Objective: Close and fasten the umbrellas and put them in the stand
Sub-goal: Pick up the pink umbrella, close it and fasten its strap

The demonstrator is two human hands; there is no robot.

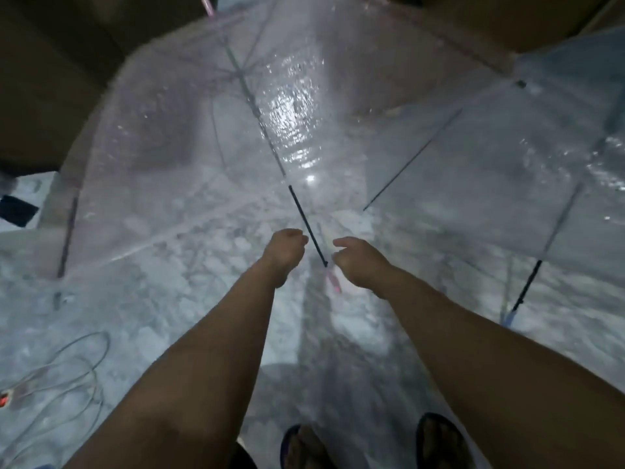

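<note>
This looks like a room inside a home, seen dimly from above. The pale speckled terrazzo-like floor [142, 319] fills most of the frame, the kind laid in a house rather than a workshop. Along the upper left and upper right corners stands dark brown wooden furniture or panelling [61, 79]; which of the two is too dim to tell. At the lower left a loose coil of thin white electrical cable [72, 363] lies on the floor beside a socket block with a small red light [4, 399]. At the bottom edge, bare feet in dark open sandals [439, 441] suggest casual indoor dress.
</note>
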